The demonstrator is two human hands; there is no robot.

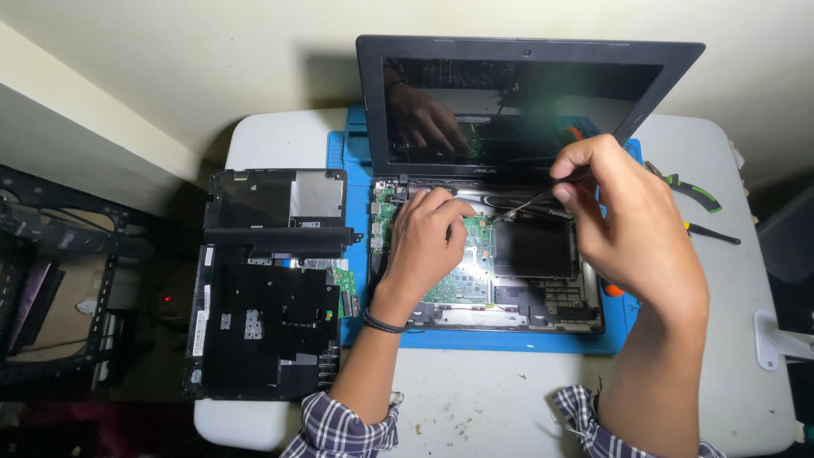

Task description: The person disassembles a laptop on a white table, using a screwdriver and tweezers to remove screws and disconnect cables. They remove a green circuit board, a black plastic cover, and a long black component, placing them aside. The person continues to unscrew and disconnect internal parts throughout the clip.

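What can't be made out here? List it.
Head view only:
- Tool tip: too small and dark to identify.
- Circuit board under the left hand: hidden by that hand.
- Right hand grip: fingers curl over the tool shaft.
- Screen: dark, only reflections.

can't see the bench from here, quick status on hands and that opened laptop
Left hand resting on green circuit board of opened black laptop. Right hand gripping thin dark screwdriver, tip at board. Nothing blocking.
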